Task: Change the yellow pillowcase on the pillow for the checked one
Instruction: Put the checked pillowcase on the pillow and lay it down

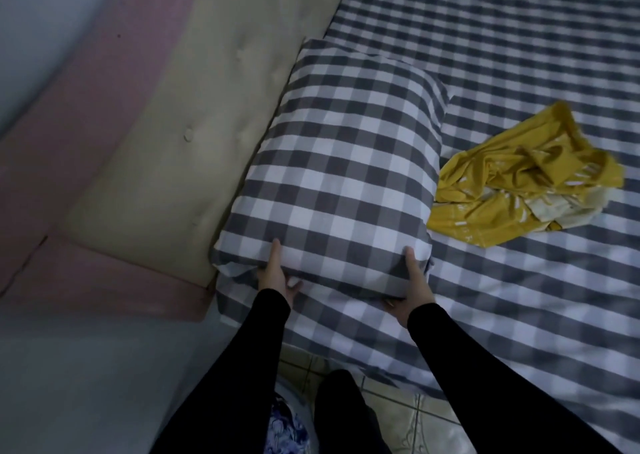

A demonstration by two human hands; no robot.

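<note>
The pillow (pixel 346 162) wears the grey-and-white checked pillowcase and lies on the bed along the headboard. My left hand (pixel 277 277) grips its near left corner, thumb on top and fingers under the edge. My right hand (pixel 414 287) grips the near right corner the same way, thumb up on the cloth. The yellow pillowcase (pixel 519 183) lies crumpled on the bed sheet to the right of the pillow, apart from both hands.
A checked bed sheet (pixel 519 55) covers the mattress. A beige padded headboard (pixel 180 135) with a pink frame (pixel 69 124) stands left of the pillow. Tiled floor (pixel 398 415) and my dark-clad legs show below the bed's edge.
</note>
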